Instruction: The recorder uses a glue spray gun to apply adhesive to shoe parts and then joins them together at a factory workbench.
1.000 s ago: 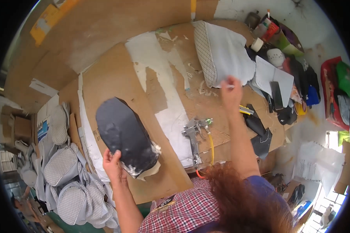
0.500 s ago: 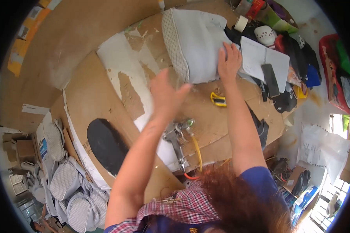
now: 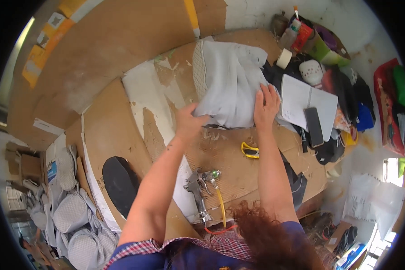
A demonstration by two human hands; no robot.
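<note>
A light grey fabric piece (image 3: pixel 231 81) with a quilted, diamond-stitched side (image 3: pixel 200 67) lies rumpled at the far middle of the cardboard-covered table. My left hand (image 3: pixel 189 121) pinches its near left corner between thumb and fingers. Along the near edge, a dark strip shows beneath the cloth. My right hand (image 3: pixel 266 105) lies on the fabric's right edge, its fingers stretched forward and flat. A yellow-handled cutting tool (image 3: pixel 250 150) rests just left of my right forearm. Between my forearms is a metal spray gun (image 3: pixel 197 191) with a yellow hose (image 3: pixel 221 204).
To the left lies a black oval pad (image 3: pixel 120 185) on cardboard. Right of the fabric are an open notebook (image 3: pixel 297 96), a dark phone (image 3: pixel 313 127), a tape roll (image 3: pixel 284 58) and a green box (image 3: pixel 330 51). Quilted grey pieces (image 3: pixel 72 213) are piled at lower left.
My left hand has moved onto the fabric's near left corner and closed on it. The smooth cloth now has folds. My right hand stays at its right edge. The whole view has shifted.
</note>
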